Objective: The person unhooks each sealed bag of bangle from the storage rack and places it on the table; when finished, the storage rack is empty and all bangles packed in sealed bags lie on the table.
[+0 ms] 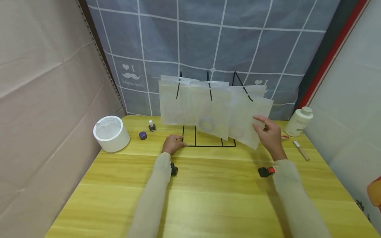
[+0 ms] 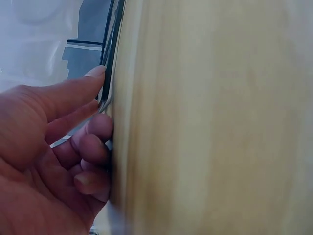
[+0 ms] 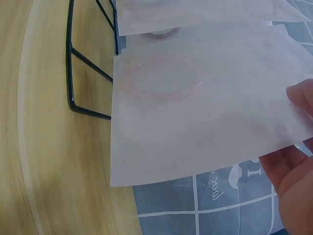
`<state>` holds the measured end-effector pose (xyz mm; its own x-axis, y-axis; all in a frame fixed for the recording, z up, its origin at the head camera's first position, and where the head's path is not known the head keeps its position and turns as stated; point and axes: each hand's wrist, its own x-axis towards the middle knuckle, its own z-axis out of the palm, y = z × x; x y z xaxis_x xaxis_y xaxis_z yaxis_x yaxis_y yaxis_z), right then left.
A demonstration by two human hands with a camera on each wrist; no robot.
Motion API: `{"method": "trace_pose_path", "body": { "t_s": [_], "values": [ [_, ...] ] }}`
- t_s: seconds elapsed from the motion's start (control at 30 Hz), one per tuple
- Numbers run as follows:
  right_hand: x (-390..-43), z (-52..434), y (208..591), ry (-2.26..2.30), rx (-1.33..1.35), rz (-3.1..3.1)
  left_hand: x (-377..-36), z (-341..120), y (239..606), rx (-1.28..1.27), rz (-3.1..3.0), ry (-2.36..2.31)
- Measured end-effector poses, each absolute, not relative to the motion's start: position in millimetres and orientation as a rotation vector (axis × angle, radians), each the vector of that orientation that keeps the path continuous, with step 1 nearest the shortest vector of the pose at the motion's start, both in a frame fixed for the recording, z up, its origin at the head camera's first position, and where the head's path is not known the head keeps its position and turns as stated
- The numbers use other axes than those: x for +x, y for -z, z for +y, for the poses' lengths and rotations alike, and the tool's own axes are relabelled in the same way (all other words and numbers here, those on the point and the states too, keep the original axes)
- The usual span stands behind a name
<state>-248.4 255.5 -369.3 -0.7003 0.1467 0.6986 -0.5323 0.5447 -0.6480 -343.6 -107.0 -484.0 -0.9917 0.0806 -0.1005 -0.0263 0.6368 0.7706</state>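
Note:
A black wire rack (image 1: 208, 146) stands on the table, with several translucent white bags hanging from its three prongs. My left hand (image 1: 172, 144) holds the front left corner of the rack's base; the left wrist view shows thumb and finger at the wire (image 2: 111, 58). My right hand (image 1: 270, 137) pinches the right side edge of the rightmost bag (image 1: 245, 115), which hangs tilted. In the right wrist view a pinkish ring shows faintly through this bag (image 3: 161, 127). Another ring shows through the middle bag (image 1: 212, 105).
At the left stand a white round container (image 1: 114, 140), a purple lid (image 1: 143, 135) and a small dark bottle with a white cap (image 1: 152, 126). On the right are a white bottle (image 1: 297, 122), a marker-like stick (image 1: 301, 151) and a small reddish item (image 1: 284, 137). A grid-patterned cloth hangs behind.

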Motion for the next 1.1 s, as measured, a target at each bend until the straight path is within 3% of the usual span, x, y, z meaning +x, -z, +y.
{"method": "trace_pose_path", "body": {
  "t_s": [0.4, 1.1],
  "values": [
    [-274.7, 276.5, 400.1, -1.155, 0.248, -2.065, -344.9, -105.7, 480.3, 0.024, 2.712, -1.292],
    [-222.0, 300.0, 380.8, -0.991, 0.379, -2.109, -338.9, -108.1, 481.2, -0.014, 2.700, -1.324]
  ]
}}
